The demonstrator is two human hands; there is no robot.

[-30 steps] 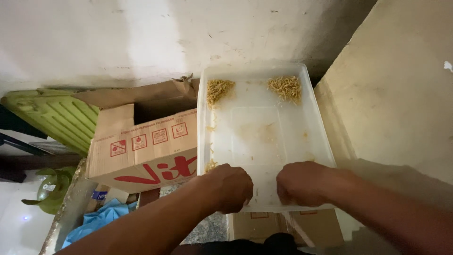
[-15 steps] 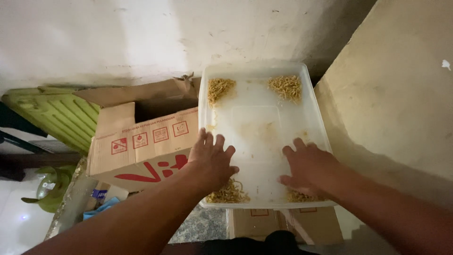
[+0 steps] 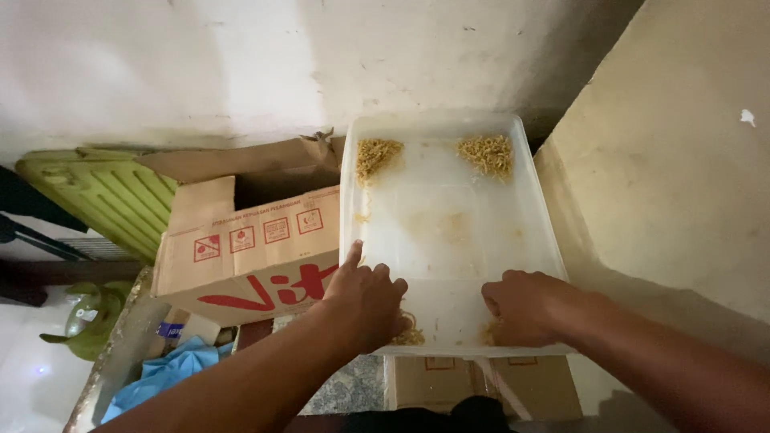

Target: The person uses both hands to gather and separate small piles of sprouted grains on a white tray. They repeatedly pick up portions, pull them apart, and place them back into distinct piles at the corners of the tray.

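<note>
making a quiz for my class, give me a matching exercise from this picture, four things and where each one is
Things:
1. left hand
2. right hand
3. cardboard box
4. green panel

Places:
a. far left, against the wall
b. near right corner of the clear plastic tub, on a noodle clump
c. directly left of the tub
d. near left corner of the tub, on a noodle clump

Pairs: 1-d, 2-b, 3-c, 4-a

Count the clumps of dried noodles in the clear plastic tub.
4. One clump far left corner, one far right corner, one under the left hand, one by the right hand. Hands may hide more.
</note>
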